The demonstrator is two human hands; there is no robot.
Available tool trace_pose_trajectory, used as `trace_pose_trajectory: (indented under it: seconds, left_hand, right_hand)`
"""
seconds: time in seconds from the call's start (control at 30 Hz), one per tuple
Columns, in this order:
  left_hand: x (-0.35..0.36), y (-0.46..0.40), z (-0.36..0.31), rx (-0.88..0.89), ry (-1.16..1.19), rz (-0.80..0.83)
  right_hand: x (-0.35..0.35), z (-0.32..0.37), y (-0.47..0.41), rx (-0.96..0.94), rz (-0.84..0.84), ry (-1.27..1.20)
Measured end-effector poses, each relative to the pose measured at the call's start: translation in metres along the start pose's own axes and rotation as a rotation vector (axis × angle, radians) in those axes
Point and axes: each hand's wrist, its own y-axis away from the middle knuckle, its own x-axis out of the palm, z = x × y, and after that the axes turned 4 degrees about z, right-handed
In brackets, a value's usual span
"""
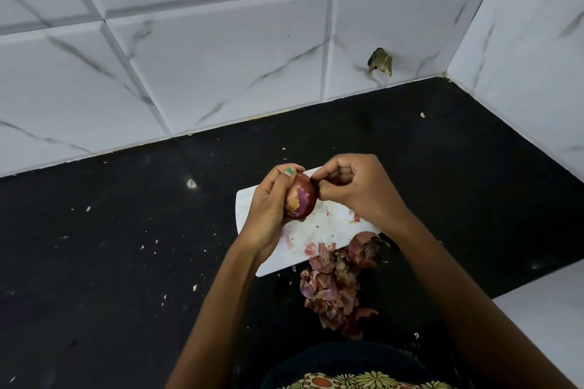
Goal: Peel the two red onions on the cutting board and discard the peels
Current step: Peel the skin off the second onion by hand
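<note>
Above the board (319,230), left hand (268,202) grips an onion (301,199); right hand (350,186) pinches its skin, peels (331,287) heaped nearby.

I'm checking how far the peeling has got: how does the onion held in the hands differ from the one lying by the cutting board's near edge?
The held onion is lifted above the cutting board, gripped by the left hand while the right hand pinches its skin; the second onion lies untouched among the peels. The held onion shows a bare patch; the second onion looks wrapped in dry, flaking skin. Both are red.
</note>
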Motion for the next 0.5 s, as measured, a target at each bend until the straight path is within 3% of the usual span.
trace_pose_trajectory:
  seconds: [0.5]
  left_hand:
    - [-0.0021,-0.0008,0.0061,0.01,-0.017,-0.015]
  right_hand:
    - [0.005,0.0005,0.0036,-0.016,0.058,-0.005]
